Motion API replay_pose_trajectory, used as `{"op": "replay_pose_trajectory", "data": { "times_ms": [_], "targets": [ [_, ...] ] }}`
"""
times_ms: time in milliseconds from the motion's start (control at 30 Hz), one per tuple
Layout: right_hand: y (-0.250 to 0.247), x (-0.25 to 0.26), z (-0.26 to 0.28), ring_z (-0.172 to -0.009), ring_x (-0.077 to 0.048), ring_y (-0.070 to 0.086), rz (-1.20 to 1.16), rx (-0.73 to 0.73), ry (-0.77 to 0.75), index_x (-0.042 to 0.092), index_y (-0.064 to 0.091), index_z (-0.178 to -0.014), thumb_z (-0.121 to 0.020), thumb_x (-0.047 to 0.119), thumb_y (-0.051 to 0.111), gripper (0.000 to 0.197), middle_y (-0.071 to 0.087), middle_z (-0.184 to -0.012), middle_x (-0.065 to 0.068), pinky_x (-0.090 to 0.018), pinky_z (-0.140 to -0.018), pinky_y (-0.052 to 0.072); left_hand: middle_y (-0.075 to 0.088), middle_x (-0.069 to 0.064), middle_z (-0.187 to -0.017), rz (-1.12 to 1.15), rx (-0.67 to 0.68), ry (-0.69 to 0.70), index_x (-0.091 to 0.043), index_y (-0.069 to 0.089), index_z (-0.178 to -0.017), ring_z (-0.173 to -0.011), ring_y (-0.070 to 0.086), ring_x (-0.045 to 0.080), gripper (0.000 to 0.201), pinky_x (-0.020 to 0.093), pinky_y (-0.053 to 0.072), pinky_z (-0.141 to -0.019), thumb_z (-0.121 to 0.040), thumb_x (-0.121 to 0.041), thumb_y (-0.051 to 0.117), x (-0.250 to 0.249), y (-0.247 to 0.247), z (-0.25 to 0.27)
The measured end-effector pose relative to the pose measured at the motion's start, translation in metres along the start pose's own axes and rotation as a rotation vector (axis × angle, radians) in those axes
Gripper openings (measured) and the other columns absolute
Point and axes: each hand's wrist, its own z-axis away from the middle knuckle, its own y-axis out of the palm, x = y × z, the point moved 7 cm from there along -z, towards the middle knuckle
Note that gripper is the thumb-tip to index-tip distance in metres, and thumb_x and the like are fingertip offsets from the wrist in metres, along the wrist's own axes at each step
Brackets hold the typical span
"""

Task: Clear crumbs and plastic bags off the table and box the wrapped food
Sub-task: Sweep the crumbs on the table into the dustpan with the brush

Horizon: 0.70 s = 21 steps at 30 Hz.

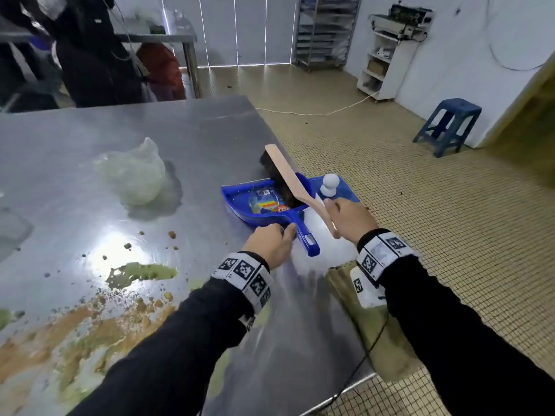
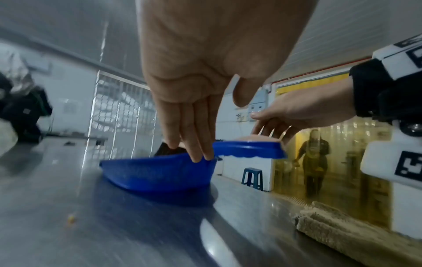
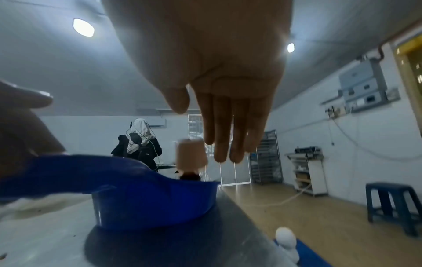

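Crumbs (image 1: 90,319) may scatter if the open-fingered left hand (image 1: 270,244) nudges the dustpan (image 1: 264,205) while the open-fingered right hand (image 1: 350,219) fumbles the brush (image 1: 292,181).

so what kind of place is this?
Probably a commercial bakery or food-prep room: a stainless steel worktable scattered with crumbs, a tall tray rack by the far wall, and a tiled floor.
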Motion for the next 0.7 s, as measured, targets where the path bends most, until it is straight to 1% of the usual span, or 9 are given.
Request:
{"op": "replay_pose_trajectory", "data": {
  "times_ms": [33,100,167,267,333,467,567,633,700],
  "targets": [
    [0.007,-0.003,-0.008,-0.075,-0.029,0.058,-0.044,0.068,0.035,0.007,0.053,-0.09,-0.098,0.044,0.025,0.047,0.059,-0.081,-0.012,-0.036,-0.073,0.045,0.066,0.012,-0.11,0.062,0.019,-0.047,-0.008,0.062,-0.1,-0.103,0.058,0.031,0.054,0.035,0.044,-0.089,-0.096,-0.049,0.028,0.002,0.006,-0.008],
    [0.021,-0.008,-0.022,-0.062,-0.025,0.056,-0.151,0.16,0.078,0.007,0.053,-0.09,-0.098,0.044,0.024,0.048,0.06,-0.078,-0.013,-0.033,-0.063,0.045,0.067,0.014,-0.111,0.216,0.042,-0.133,-0.006,0.064,-0.1,-0.107,0.059,0.032,0.058,0.038,0.044,-0.097,-0.095,-0.052,0.029,0.006,0.02,-0.024],
    [0.037,-0.011,-0.031,-0.054,-0.021,0.053,-0.35,0.254,0.123,0.005,0.055,-0.098,-0.1,0.041,0.025,0.047,0.061,-0.075,-0.014,-0.027,-0.05,0.043,0.068,0.015,-0.107,0.415,0.046,-0.182,-0.008,0.06,-0.094,-0.103,0.062,0.032,0.051,0.042,0.048,-0.096,-0.095,-0.051,0.033,0.006,0.034,-0.036],
    [0.052,-0.019,-0.033,-0.045,-0.017,0.05,-0.769,0.346,0.24,-0.001,0.053,-0.111,-0.1,0.037,0.031,0.045,0.057,-0.068,-0.013,-0.021,-0.04,0.041,0.062,0.013,-0.095,0.826,0.074,-0.305,-0.008,0.05,-0.098,-0.082,0.062,0.027,0.033,0.042,0.055,-0.077,-0.097,-0.039,0.039,0.001,0.051,-0.045],
    [0.058,-0.022,-0.032,-0.039,-0.013,0.049,-0.911,0.401,0.28,-0.001,0.053,-0.112,-0.1,0.033,0.035,0.04,0.055,-0.064,-0.012,-0.02,-0.038,0.041,0.059,0.009,-0.085,1.022,0.101,-0.361,-0.008,0.048,-0.098,-0.07,0.059,0.02,0.026,0.035,0.053,-0.062,-0.099,-0.033,0.039,-0.003,0.059,-0.046],
    [0.062,-0.027,-0.03,-0.032,-0.009,0.038,-0.982,0.445,0.347,0.007,0.058,-0.111,-0.098,0.032,0.038,0.035,0.047,-0.054,-0.002,-0.016,-0.032,0.028,0.056,0.008,-0.075,1.153,0.088,-0.382,-0.006,0.045,-0.113,-0.064,0.057,0.02,0.03,0.032,0.05,-0.058,-0.1,-0.032,0.036,-0.006,0.065,-0.049],
    [0.063,-0.029,-0.027,-0.031,-0.008,0.032,-0.907,0.41,0.34,0.01,0.062,-0.107,-0.097,0.036,0.037,0.037,0.041,-0.05,0.003,-0.015,-0.032,0.023,0.048,0.008,-0.066,1.197,-0.018,-0.379,-0.005,0.044,-0.108,-0.052,0.049,0.019,0.029,0.028,0.049,-0.046,-0.101,-0.03,0.032,0.001,0.06,-0.044],
    [0.067,-0.025,-0.02,-0.032,-0.008,0.03,-0.873,0.409,0.33,0.01,0.062,-0.105,-0.096,0.036,0.037,0.037,0.04,-0.047,0.003,-0.015,-0.034,0.022,0.045,0.008,-0.063,1.163,-0.075,-0.384,-0.005,0.047,-0.105,-0.044,0.045,0.016,0.034,0.022,0.043,-0.038,-0.101,-0.034,0.03,0.012,0.055,-0.04],
    [0.072,-0.018,-0.011,-0.033,-0.009,0.033,-0.887,0.428,0.331,0.01,0.06,-0.103,-0.096,0.035,0.037,0.035,0.042,-0.049,0.002,-0.016,-0.035,0.023,0.043,0.006,-0.059,1.137,-0.083,-0.392,-0.007,0.049,-0.096,-0.037,0.041,0.012,0.035,0.017,0.036,-0.035,-0.1,-0.035,0.03,0.024,0.047,-0.034]
  ]
}}
